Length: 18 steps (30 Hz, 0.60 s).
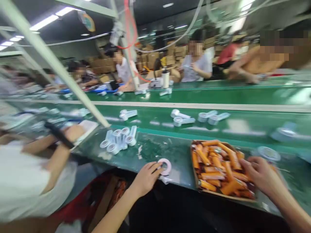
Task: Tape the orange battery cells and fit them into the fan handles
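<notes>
My left hand is at the bench's front edge, its fingers closed on the left rim of a flat white ring that looks like a roll of tape. A shiny, clear scrap shows just below the ring. To the right, an open cardboard box is heaped with orange cylinders that look like wrapped battery cells. My right hand is at the box's right side with fingers bent, fingertips by the cylinders. Whatever lies within those fingers is hidden. Behind that hand sits a blurred pale-blue round piece.
Several pale-blue handled pieces stand grouped on the bench, left of my left hand. More pale-blue pieces lie on the green conveyor belt. A slanted post and a co-worker's arms are on the left. Other people sit across the belt.
</notes>
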Each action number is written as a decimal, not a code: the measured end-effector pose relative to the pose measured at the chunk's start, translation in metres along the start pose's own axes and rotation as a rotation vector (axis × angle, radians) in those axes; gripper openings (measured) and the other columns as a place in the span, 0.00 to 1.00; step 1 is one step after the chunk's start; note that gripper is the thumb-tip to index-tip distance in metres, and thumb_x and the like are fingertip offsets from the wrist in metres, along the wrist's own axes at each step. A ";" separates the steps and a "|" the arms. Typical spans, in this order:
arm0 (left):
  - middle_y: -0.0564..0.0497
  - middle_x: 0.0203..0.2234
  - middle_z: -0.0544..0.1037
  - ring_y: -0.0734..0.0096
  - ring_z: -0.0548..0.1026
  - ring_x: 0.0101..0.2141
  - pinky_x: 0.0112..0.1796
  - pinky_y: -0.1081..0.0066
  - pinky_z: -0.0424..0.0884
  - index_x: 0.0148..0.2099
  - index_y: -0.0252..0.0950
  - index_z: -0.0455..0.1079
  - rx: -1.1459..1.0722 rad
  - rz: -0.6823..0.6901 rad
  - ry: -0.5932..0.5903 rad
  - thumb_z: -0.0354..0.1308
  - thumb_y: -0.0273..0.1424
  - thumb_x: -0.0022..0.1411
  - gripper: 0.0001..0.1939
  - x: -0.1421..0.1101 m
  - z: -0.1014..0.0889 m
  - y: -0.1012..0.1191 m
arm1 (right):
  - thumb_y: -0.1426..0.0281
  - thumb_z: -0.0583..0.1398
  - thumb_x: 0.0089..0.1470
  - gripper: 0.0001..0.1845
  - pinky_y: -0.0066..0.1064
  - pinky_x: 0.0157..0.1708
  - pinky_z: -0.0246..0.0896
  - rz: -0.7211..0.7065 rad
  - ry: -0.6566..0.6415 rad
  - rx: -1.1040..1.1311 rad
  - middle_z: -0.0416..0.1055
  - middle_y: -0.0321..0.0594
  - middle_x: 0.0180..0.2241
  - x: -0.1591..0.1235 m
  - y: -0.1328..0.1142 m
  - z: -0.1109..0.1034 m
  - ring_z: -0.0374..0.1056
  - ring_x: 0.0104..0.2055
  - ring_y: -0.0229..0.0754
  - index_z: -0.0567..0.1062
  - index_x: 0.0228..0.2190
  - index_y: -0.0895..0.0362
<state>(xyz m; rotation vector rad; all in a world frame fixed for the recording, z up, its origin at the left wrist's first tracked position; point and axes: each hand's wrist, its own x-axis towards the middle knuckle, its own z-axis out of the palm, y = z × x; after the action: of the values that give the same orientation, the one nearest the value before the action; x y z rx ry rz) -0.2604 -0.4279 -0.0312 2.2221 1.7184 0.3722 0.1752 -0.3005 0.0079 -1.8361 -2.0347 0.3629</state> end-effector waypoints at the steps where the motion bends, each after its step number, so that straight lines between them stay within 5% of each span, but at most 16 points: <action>1: 0.64 0.67 0.72 0.57 0.72 0.66 0.68 0.51 0.67 0.66 0.64 0.72 0.020 0.027 0.034 0.46 0.32 0.75 0.27 0.011 0.002 -0.009 | 0.51 0.46 0.70 0.21 0.42 0.35 0.73 0.131 -0.015 0.045 0.81 0.52 0.31 0.004 0.006 -0.001 0.79 0.35 0.55 0.70 0.33 0.47; 5: 0.50 0.58 0.81 0.54 0.73 0.64 0.64 0.51 0.73 0.63 0.47 0.76 -0.011 0.128 0.142 0.49 0.31 0.73 0.23 0.049 -0.001 -0.025 | 0.48 0.46 0.63 0.21 0.45 0.41 0.72 0.178 0.022 0.173 0.81 0.48 0.31 0.019 0.024 -0.001 0.79 0.39 0.60 0.68 0.34 0.48; 9: 0.48 0.52 0.84 0.58 0.79 0.56 0.59 0.58 0.77 0.62 0.47 0.75 -0.079 0.041 0.198 0.49 0.35 0.74 0.21 0.089 -0.015 -0.014 | 0.47 0.43 0.66 0.28 0.42 0.43 0.71 0.091 -0.021 0.194 0.82 0.45 0.38 0.018 0.032 -0.017 0.79 0.43 0.58 0.75 0.42 0.48; 14: 0.44 0.61 0.77 0.52 0.71 0.62 0.66 0.54 0.66 0.63 0.42 0.73 0.149 0.057 0.162 0.54 0.40 0.71 0.22 0.228 -0.035 0.020 | 0.51 0.49 0.67 0.26 0.39 0.41 0.69 0.079 0.005 0.018 0.81 0.42 0.32 0.075 0.056 -0.061 0.77 0.36 0.53 0.78 0.50 0.51; 18: 0.39 0.69 0.68 0.40 0.62 0.68 0.65 0.46 0.64 0.68 0.41 0.67 0.428 -0.039 0.029 0.60 0.45 0.67 0.31 0.339 -0.039 0.043 | 0.58 0.55 0.64 0.27 0.47 0.56 0.67 0.211 0.126 -0.238 0.78 0.55 0.56 0.161 0.115 -0.088 0.73 0.57 0.62 0.76 0.58 0.58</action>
<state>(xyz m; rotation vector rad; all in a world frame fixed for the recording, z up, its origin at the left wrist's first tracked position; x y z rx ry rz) -0.1530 -0.1069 0.0276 2.4719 2.0064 0.0246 0.3037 -0.1326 0.0535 -2.1648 -1.8720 0.0580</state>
